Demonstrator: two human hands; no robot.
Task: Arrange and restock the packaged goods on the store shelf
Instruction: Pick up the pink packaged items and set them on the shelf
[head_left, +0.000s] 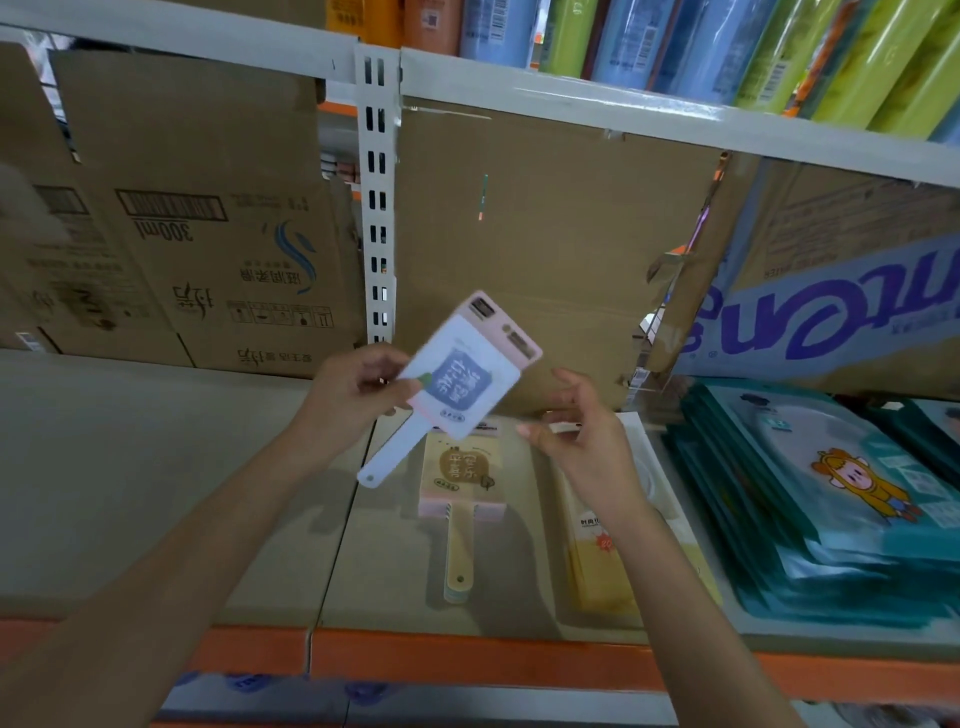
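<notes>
Head view, store shelf (156, 467), orange front edge (467, 656).

- Left hand (358, 395): raised above the shelf, left of centre. Fingers (410, 387) curled, pinching the lower left edge of a paddle-shaped package (465, 371). The package has a white card with a blue label, a pink backing and a white handle. It is held in the air, tilted, handle pointing down-left, body up-right. It is clear of the shelf and in front of the cardboard backing (545, 234).
- Right hand (576, 431): just right of the held package, not touching it. Fingers loosely half-curled, thumb towards the package; nothing seen in its grasp.
- On the shelf under the hands: yellow paddle packages (460, 478) lying flat in a small stack, handles towards the front edge. Just to their right, a pale yellow flat pack (597, 566), partly hidden by the right forearm.
- Far right: stack of teal packs (810, 519), fanned, with a cartoon figure on the top one.
- Left rear: printed cardboard boxes (182, 234), text upside down. White slotted upright (376, 208) between the bays.
- Upper shelf: coloured bottles (675, 41) standing in a row.
</notes>
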